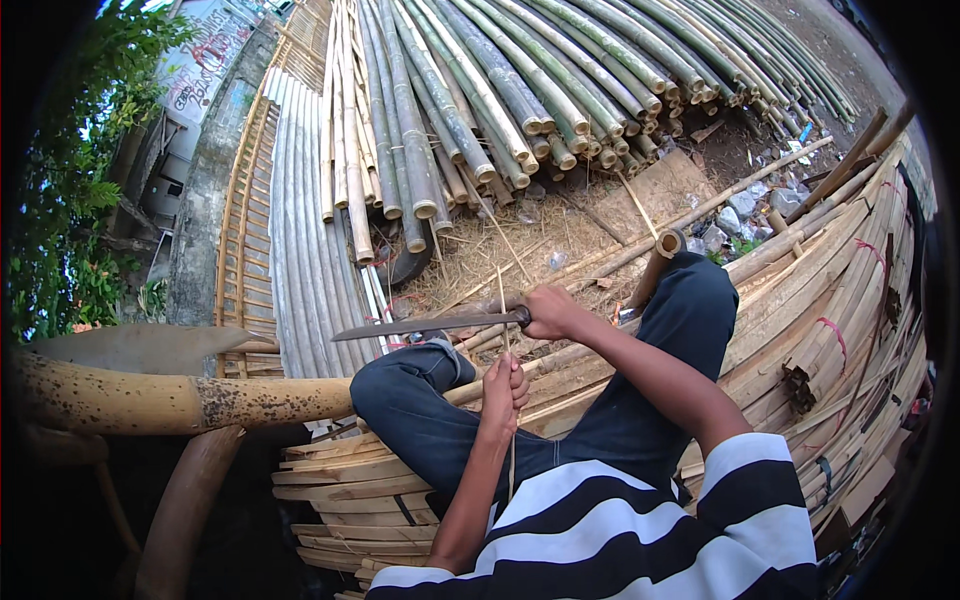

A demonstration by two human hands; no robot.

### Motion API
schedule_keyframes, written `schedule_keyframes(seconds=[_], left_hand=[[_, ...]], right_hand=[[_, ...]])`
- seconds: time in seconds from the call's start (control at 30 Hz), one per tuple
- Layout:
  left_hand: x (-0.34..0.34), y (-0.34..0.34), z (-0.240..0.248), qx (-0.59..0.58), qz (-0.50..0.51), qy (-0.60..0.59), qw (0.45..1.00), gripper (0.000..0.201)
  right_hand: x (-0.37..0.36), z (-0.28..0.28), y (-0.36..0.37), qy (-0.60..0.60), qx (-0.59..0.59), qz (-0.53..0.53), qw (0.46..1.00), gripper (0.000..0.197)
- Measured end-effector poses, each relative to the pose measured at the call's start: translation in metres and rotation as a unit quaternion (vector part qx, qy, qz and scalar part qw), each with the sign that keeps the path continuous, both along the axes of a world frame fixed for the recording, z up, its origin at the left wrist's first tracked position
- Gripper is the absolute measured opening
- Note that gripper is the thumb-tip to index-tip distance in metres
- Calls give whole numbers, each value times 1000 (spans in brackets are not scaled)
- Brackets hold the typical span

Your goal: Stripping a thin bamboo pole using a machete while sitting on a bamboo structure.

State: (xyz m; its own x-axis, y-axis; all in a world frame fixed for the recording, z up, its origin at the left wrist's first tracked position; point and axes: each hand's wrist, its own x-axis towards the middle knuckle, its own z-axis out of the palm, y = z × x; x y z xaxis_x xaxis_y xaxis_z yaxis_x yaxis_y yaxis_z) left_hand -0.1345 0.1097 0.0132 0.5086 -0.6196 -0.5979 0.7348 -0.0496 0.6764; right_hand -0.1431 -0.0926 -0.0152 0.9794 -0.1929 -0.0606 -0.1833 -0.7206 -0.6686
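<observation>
My right hand [552, 312] is closed round the handle of a long knife [420, 326]. Its dark blade points left and lies nearly level above my lap. Below it, the fingers of my left hand [502, 392] wrap round a thin bamboo strip [513, 462]. The strip stands roughly upright, running from my shirt up past the blade, which crosses it. Blade and strip look to be touching where they cross, though I cannot tell how deep the edge sits. My bent knees in dark jeans frame both hands.
Split bamboo slats [800, 290] lie bundled under me and to the right. A thick bamboo pole [270, 402] is at the left. Ahead lie a stack of bamboo poles [455, 120], corrugated sheets [295, 200], a bamboo ladder [240, 215] and litter [745, 205]. A cut bamboo tube [655, 268] stands by my right knee.
</observation>
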Motion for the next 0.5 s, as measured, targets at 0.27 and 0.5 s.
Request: schedule_keyframes(seconds=[0.27, 0.5], left_hand=[[13, 2, 12, -27, -39, 51, 998, 28], [31, -12, -9, -66, -57, 106, 990, 29]], right_hand=[[-7, -78, -72, 73, 212, -390, 893, 26], [-6, -29, -36, -34, 205, -127, 970, 24]])
